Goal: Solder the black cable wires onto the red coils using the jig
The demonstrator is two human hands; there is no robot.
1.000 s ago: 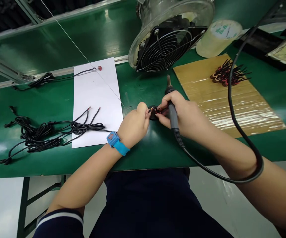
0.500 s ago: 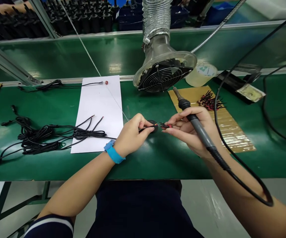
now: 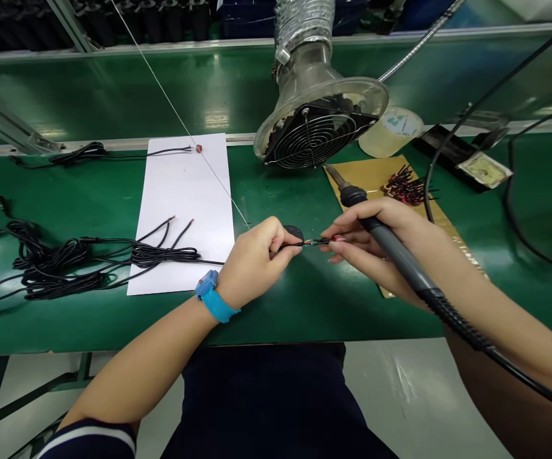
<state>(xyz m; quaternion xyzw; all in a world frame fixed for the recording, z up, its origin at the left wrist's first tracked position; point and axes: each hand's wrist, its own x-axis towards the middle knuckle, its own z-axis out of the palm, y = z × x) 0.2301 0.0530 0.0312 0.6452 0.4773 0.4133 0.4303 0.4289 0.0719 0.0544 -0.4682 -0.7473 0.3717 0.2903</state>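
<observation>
My left hand (image 3: 257, 258), with a blue watch at its wrist, is closed on the end of a black cable (image 3: 211, 262). Thin coloured wires (image 3: 309, 242) stick out past its fingertips. Between thumb and fingers, my right hand (image 3: 400, 239) pinches small red-and-black pieces (image 3: 336, 238), which meet the wire ends or nearly so. The same hand also holds a soldering iron (image 3: 385, 245), its tip pointing up and left, away from the wires. Behind my left fingertips lies a dark round disc (image 3: 295, 231), partly hidden. A thin pale strand (image 3: 175, 111) slants down behind my left hand.
An extractor fan (image 3: 309, 140) hangs above the bench. White paper (image 3: 187, 197) lies under part of the bundled black cables (image 3: 65, 268). At right are a brown sheet (image 3: 369, 169) with red-and-black pieces (image 3: 405, 186), a tub (image 3: 391, 134) and a black tray (image 3: 441, 150) with a sponge (image 3: 486, 171).
The small pieces in my right hand and the wires in my left have come together, closing the gap between them. The iron has shifted slightly left; the view has moved a little.
</observation>
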